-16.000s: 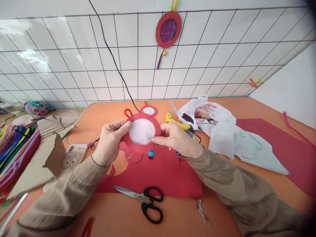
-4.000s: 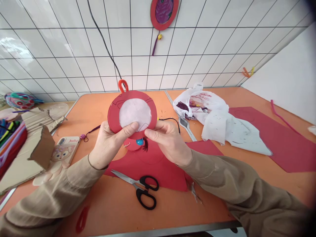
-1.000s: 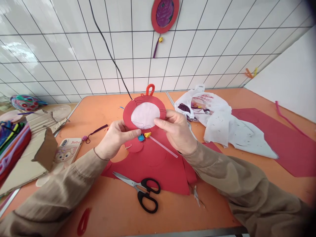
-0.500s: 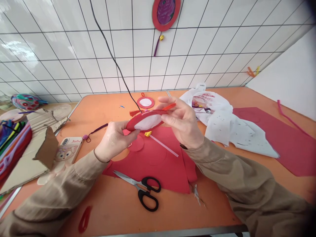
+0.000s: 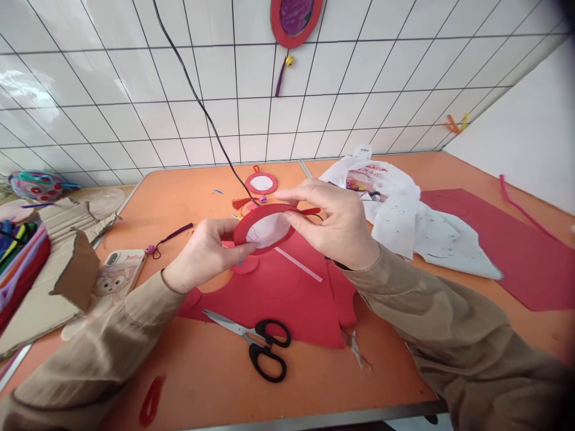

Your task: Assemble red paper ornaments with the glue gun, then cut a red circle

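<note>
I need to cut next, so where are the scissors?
In the head view the black-handled scissors lie low and centre on the orange table, at the red sheet's near edge.

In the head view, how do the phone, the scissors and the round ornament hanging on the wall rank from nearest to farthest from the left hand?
From the left hand, which holds the red paper disc:
1. Phone, flat on the table to its left.
2. Scissors, toward the near table edge; only somewhat farther than the phone.
3. Round ornament, high on the tiled wall, clearly farthest.

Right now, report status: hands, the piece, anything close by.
Left hand and right hand both grip the red ring ornament, held tilted above the red sheet. Scissors below; glue stick just under it.
</note>
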Motion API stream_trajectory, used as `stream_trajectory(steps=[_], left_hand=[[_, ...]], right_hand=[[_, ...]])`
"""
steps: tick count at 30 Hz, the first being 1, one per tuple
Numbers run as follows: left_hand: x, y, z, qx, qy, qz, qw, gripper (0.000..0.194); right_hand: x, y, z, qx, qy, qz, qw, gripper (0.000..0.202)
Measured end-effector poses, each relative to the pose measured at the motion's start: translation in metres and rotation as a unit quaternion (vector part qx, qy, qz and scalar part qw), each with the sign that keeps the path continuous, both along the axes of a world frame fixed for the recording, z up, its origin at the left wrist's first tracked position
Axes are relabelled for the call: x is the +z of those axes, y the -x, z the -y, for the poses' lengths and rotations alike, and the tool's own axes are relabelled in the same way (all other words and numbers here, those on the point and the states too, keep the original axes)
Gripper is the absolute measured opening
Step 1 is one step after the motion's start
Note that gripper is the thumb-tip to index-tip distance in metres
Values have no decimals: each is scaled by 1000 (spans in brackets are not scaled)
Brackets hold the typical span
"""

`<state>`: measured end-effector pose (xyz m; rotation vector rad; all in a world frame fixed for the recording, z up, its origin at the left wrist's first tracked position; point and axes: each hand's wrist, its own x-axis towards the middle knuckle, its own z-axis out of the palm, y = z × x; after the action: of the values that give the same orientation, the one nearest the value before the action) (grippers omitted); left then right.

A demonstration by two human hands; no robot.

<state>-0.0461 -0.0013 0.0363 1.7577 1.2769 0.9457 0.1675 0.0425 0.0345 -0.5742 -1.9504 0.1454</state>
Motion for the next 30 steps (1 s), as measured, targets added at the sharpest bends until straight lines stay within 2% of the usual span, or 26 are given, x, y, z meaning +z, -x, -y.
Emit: stream_trajectory(steps=[3,5,8,11,13,15,16,19,22,24,26,30], left_hand=[[-9,-4,-1,-15,55,116,992,15],[-12,-4,-2,3,43,141,989,11],[-7,6,-6,40,-29,157,986,6],[8,23,-12,69,-144,198,967,7],[19,35,-16,76,-228,233,942,14],[27,42,-17,83,-286,249,922,16],[30,45,-16,86,-306,246,916,17],[33,45,-12,74,-332,193,921,23],[34,42,-7,12,-313,105,944,25],[37,41,-5,-58,-290,22,955,17],[39,39,-5,-123,-273,-56,952,11],[41,38,-6,-186,-266,-115,939,12]], right_hand=[[-1,1,1,-12,24,-24,999,28],[1,2,4,1,28,-33,999,24],[4,0,5,31,41,-89,995,19],[3,-5,-6,14,41,-139,989,19],[-5,-9,-20,-1,25,-64,998,22],[-20,-13,-37,5,-2,106,994,33],[-29,-13,-45,23,-7,154,988,40],[-56,-11,-60,44,-11,266,963,61],[-74,-6,-62,5,0,368,930,68],[-80,-2,-61,-24,8,389,921,64],[-84,0,-61,-38,8,396,917,60],[-86,0,-64,-49,-21,400,915,64]])
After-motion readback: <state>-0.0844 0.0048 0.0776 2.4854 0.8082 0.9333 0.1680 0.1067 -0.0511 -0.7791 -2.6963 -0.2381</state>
